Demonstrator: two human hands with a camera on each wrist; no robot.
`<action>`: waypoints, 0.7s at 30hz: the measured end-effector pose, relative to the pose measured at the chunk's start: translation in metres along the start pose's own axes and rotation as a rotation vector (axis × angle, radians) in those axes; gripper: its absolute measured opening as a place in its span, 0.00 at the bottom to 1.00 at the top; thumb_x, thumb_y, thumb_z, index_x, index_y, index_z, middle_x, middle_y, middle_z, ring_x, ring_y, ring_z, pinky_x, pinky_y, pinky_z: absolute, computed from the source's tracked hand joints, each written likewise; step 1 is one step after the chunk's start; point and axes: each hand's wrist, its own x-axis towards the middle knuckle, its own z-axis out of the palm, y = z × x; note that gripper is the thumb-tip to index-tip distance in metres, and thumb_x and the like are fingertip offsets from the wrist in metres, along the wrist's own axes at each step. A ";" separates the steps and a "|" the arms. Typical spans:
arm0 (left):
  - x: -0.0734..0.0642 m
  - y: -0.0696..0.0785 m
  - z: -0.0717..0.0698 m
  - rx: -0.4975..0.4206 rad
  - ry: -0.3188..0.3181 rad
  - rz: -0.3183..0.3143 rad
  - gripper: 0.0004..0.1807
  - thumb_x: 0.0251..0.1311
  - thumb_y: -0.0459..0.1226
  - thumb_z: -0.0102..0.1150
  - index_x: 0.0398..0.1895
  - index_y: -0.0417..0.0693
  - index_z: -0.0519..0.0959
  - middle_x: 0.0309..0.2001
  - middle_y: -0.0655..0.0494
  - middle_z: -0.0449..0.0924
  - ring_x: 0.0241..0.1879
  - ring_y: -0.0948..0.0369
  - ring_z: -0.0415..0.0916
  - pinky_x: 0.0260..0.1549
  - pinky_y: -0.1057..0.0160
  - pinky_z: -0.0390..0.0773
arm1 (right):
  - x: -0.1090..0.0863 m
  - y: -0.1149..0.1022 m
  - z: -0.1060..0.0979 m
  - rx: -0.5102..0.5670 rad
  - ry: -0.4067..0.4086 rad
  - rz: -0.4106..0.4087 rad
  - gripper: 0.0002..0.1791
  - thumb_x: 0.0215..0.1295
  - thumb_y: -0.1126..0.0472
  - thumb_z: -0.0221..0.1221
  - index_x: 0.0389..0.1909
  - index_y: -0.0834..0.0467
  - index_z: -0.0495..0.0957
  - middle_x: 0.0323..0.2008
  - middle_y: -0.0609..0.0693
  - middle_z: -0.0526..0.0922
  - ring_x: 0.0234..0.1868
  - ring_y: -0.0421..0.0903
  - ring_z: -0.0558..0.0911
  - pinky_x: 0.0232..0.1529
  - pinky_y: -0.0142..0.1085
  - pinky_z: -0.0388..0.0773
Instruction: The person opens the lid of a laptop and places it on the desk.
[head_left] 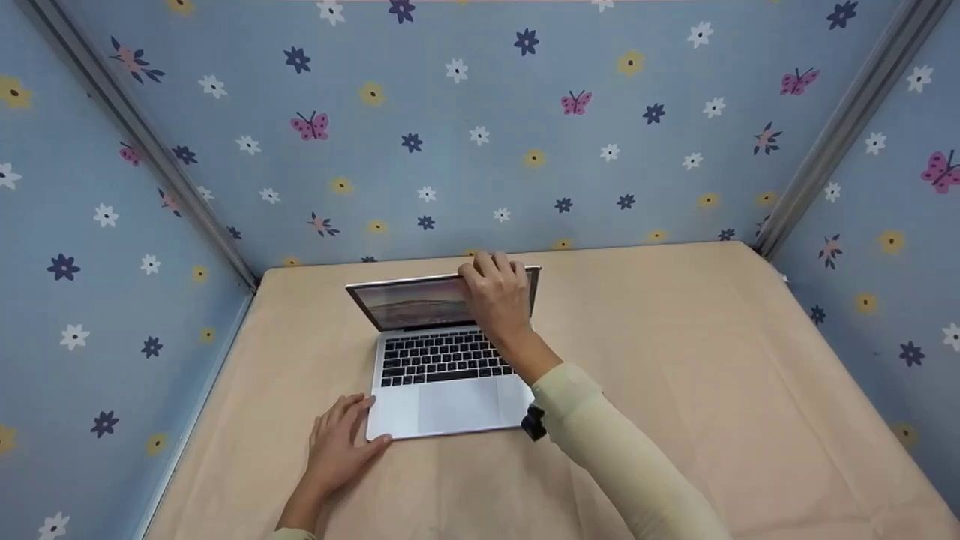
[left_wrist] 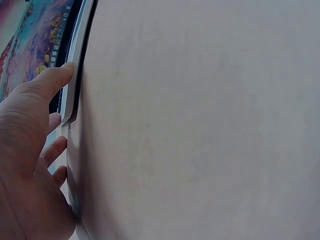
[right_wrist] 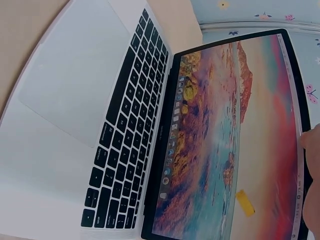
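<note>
Soft, even light fills the head view; the left-wrist view renders the tabletop (left_wrist: 200, 125) greyish, slightly blurred; the right-wrist view bows the laptop (right_wrist: 132, 122).

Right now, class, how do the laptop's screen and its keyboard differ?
The screen is raised at an angle, while the keyboard lies flat. The screen shows a colourful picture; the keyboard is mostly black with pale markings. The right hand grips the screen's top edge but is off the keyboard. Both belong to the same laptop.
</note>
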 end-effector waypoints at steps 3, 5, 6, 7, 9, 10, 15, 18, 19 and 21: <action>-0.001 0.000 0.000 -0.004 -0.005 -0.013 0.44 0.67 0.54 0.77 0.82 0.47 0.74 0.84 0.40 0.67 0.90 0.32 0.49 0.88 0.21 0.39 | -0.002 0.002 0.000 0.002 -0.016 -0.026 0.07 0.66 0.54 0.81 0.39 0.48 0.92 0.40 0.46 0.90 0.41 0.48 0.87 0.45 0.44 0.89; -0.001 0.000 0.000 -0.002 0.000 -0.007 0.44 0.67 0.54 0.78 0.81 0.46 0.75 0.84 0.39 0.67 0.90 0.31 0.50 0.87 0.20 0.40 | -0.005 0.004 0.000 0.009 -0.031 -0.043 0.11 0.65 0.51 0.81 0.43 0.47 0.92 0.42 0.47 0.90 0.43 0.49 0.87 0.47 0.45 0.89; -0.001 0.000 0.000 -0.003 0.000 -0.005 0.44 0.66 0.54 0.78 0.81 0.46 0.75 0.84 0.40 0.68 0.90 0.32 0.51 0.87 0.21 0.40 | -0.006 0.005 0.000 0.013 -0.039 -0.053 0.13 0.64 0.50 0.82 0.45 0.47 0.92 0.43 0.47 0.90 0.44 0.49 0.87 0.48 0.45 0.89; -0.001 0.000 0.000 -0.002 0.004 -0.001 0.44 0.66 0.54 0.78 0.81 0.46 0.75 0.84 0.39 0.68 0.89 0.32 0.52 0.87 0.20 0.41 | -0.006 0.006 -0.001 0.016 -0.047 -0.063 0.15 0.64 0.49 0.82 0.47 0.47 0.91 0.44 0.47 0.90 0.45 0.49 0.87 0.49 0.45 0.89; -0.001 0.000 0.000 0.001 0.006 0.002 0.44 0.66 0.54 0.78 0.81 0.46 0.75 0.83 0.39 0.68 0.89 0.33 0.53 0.87 0.21 0.42 | -0.008 0.008 -0.001 0.019 -0.063 -0.089 0.20 0.63 0.46 0.82 0.51 0.47 0.90 0.45 0.47 0.90 0.47 0.50 0.87 0.51 0.45 0.89; -0.001 0.000 0.000 0.001 0.007 0.003 0.44 0.66 0.54 0.78 0.81 0.46 0.75 0.83 0.39 0.68 0.89 0.33 0.53 0.87 0.21 0.42 | -0.009 0.010 -0.001 0.016 -0.070 -0.104 0.21 0.63 0.45 0.82 0.52 0.47 0.89 0.46 0.48 0.90 0.48 0.50 0.87 0.52 0.45 0.88; -0.001 0.000 0.000 0.002 0.014 0.011 0.44 0.66 0.53 0.78 0.80 0.46 0.75 0.83 0.38 0.69 0.88 0.31 0.53 0.87 0.21 0.43 | -0.018 0.018 0.002 -0.031 -0.120 -0.163 0.29 0.60 0.39 0.81 0.58 0.48 0.90 0.58 0.51 0.90 0.60 0.54 0.87 0.63 0.49 0.90; -0.001 0.000 0.000 0.005 0.016 0.015 0.43 0.66 0.53 0.78 0.80 0.46 0.76 0.83 0.39 0.69 0.88 0.32 0.54 0.87 0.22 0.45 | -0.027 0.023 0.004 -0.051 -0.172 -0.169 0.32 0.61 0.37 0.80 0.62 0.47 0.90 0.68 0.53 0.88 0.70 0.56 0.86 0.70 0.55 0.88; -0.001 0.000 0.000 0.007 0.019 0.018 0.43 0.66 0.53 0.78 0.80 0.45 0.76 0.83 0.39 0.69 0.88 0.32 0.55 0.87 0.22 0.46 | -0.030 0.025 0.004 -0.049 -0.189 -0.167 0.33 0.62 0.36 0.79 0.64 0.47 0.90 0.71 0.54 0.87 0.73 0.57 0.84 0.71 0.57 0.87; 0.000 -0.001 0.001 0.010 0.019 0.016 0.43 0.66 0.53 0.78 0.80 0.46 0.76 0.82 0.39 0.69 0.88 0.33 0.55 0.87 0.23 0.46 | -0.034 0.028 0.005 -0.042 -0.224 -0.162 0.34 0.64 0.35 0.77 0.68 0.46 0.88 0.76 0.54 0.84 0.78 0.58 0.81 0.75 0.61 0.84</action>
